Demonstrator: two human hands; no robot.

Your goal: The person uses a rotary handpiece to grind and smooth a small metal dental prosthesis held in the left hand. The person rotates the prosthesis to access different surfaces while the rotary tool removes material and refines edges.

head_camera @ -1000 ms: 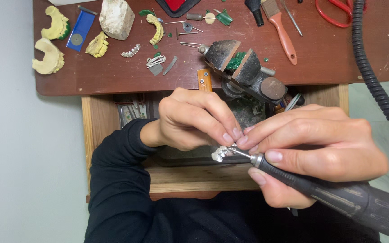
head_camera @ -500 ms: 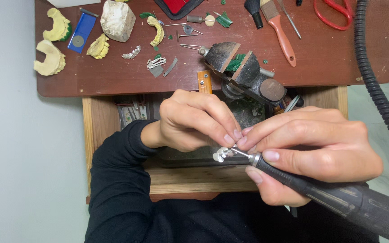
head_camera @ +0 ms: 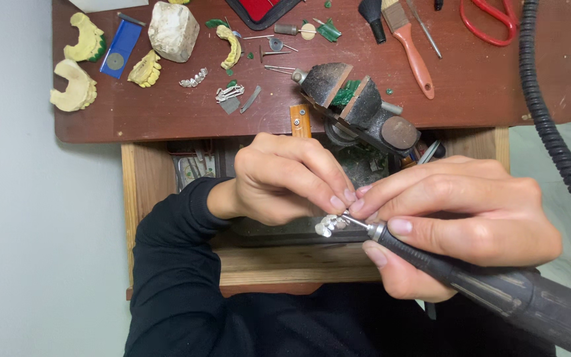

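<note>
Near the middle of the frame, your left hand (head_camera: 285, 178) pinches a small silver piece (head_camera: 328, 225), mostly hidden by fingertips. Your right hand (head_camera: 451, 225) grips the black grinding tool (head_camera: 490, 291), perhaps touching it.

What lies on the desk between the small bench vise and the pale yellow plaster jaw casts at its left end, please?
In the head view, between the bench vise and the plaster jaw casts lie a whitish stone block, small silver metal pieces and a curved yellow cast.
</note>
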